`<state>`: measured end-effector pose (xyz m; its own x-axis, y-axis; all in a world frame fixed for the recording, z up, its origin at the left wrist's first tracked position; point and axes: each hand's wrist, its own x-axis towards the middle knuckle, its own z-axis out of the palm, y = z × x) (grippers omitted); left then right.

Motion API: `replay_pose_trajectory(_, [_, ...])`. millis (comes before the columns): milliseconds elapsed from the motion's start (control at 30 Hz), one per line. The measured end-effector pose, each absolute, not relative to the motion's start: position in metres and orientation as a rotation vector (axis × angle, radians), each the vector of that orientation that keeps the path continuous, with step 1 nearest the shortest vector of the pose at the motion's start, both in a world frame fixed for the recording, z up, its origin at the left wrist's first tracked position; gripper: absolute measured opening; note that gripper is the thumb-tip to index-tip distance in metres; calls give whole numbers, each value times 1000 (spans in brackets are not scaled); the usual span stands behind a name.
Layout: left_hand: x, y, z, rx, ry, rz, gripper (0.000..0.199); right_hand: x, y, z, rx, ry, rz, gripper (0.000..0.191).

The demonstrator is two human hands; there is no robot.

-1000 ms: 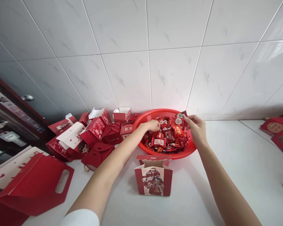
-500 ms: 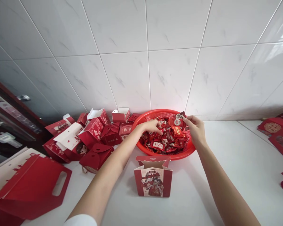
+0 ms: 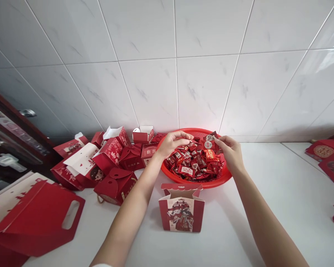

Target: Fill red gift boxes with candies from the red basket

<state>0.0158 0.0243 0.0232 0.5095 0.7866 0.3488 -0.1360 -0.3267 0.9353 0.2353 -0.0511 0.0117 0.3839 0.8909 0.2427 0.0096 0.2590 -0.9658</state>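
A red plastic basket full of red wrapped candies stands against the wall. Over its left side is my left hand, with thumb and fingers pinched on a small wrapped candy whose edge just shows at the fingertips. My right hand, at the basket's right rim, grips a flat dark red candy packet with white lettering. In front of the basket an open-topped red gift box stands upright, printed with two costumed figures. Neither hand touches this box.
Several red gift boxes crowd together left of the basket. Nearer on the left lies a large red box with a handle slot. More red boxes sit at the far right of the white counter. A tiled wall rises behind.
My left hand has risen from among the candies, its fingers now pinched together. My right hand stays almost in place with its packet.
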Motion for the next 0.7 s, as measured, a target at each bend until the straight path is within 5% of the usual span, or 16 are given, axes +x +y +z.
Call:
replay_pose_trajectory(167, [7,-1,23,1738,560,1155,21,227,-58,21,-1109,-1084,836,32])
replay_pose_trajectory(400, [7,-12,21,1770,706,1165,48,219,-67,30,-1028,-1126,904,36])
replay_pose_trajectory(700, [11,-16,23,1822,779,1254,41,214,-68,28,-1013,-1180,967,47])
